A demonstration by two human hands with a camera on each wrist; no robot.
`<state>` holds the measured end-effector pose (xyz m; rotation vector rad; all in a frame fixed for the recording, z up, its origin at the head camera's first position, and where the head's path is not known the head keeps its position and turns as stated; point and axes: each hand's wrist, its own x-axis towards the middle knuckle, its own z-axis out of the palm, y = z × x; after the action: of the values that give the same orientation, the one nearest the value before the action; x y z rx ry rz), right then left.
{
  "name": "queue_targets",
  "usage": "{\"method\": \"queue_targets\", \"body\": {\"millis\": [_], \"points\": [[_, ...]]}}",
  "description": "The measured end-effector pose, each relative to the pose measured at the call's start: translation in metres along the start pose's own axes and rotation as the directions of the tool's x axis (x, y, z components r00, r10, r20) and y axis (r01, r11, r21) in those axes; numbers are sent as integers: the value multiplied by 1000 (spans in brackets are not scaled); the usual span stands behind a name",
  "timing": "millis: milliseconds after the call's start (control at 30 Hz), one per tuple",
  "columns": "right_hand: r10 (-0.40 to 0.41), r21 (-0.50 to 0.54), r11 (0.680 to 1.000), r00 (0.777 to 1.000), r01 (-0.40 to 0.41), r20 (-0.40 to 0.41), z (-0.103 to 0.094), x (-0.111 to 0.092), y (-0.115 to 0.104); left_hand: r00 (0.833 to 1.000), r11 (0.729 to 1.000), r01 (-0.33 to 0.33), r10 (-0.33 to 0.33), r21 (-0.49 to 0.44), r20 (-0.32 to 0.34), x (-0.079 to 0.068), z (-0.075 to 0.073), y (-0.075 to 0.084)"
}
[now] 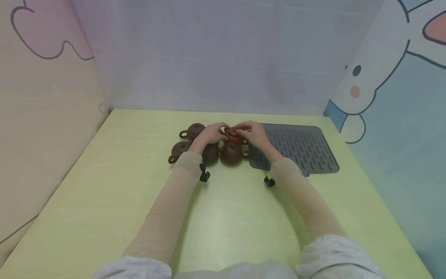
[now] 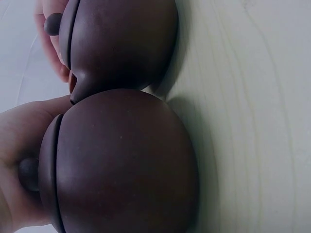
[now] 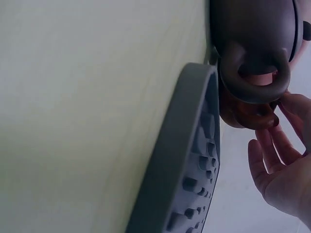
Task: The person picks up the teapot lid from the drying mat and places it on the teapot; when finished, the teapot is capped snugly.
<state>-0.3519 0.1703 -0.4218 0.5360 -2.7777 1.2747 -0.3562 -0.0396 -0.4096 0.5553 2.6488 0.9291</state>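
A reddish-brown clay teapot (image 1: 230, 137) stands at the back, between my two hands. My left hand (image 1: 211, 133) holds its left side, thumb and fingers spread around it. At the top right, my right hand (image 1: 253, 134) pinches its lid (image 1: 234, 132), and a dark crescent gap shows at the lid's edge. Two dark brown teapots, one in the middle (image 1: 210, 154) and one to its right (image 1: 231, 154), stand in front with their lids on. In the right wrist view, the dark teapot's looped handle (image 3: 257, 92) partly covers the reddish teapot (image 3: 238, 114).
Further dark teapots stand at the left, one at the back (image 1: 195, 130) and one nearer (image 1: 180, 148), partly behind my left forearm. Right of the teapots lies a grey ridged mat (image 1: 296, 145), its left edge close to my right hand. Everything rests on a pale wooden table (image 1: 237, 221).
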Motion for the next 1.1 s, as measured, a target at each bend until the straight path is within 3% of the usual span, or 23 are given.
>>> {"method": "queue_targets", "body": {"millis": [333, 1100], "points": [[26, -86, 996, 1000, -26, 4, 3, 4, 1, 1000, 1000, 7, -7, 7, -1, 2, 0, 0], [36, -52, 998, 999, -36, 12, 2, 3, -1, 1000, 1000, 10, -10, -11, 10, 6, -1, -2]]}}
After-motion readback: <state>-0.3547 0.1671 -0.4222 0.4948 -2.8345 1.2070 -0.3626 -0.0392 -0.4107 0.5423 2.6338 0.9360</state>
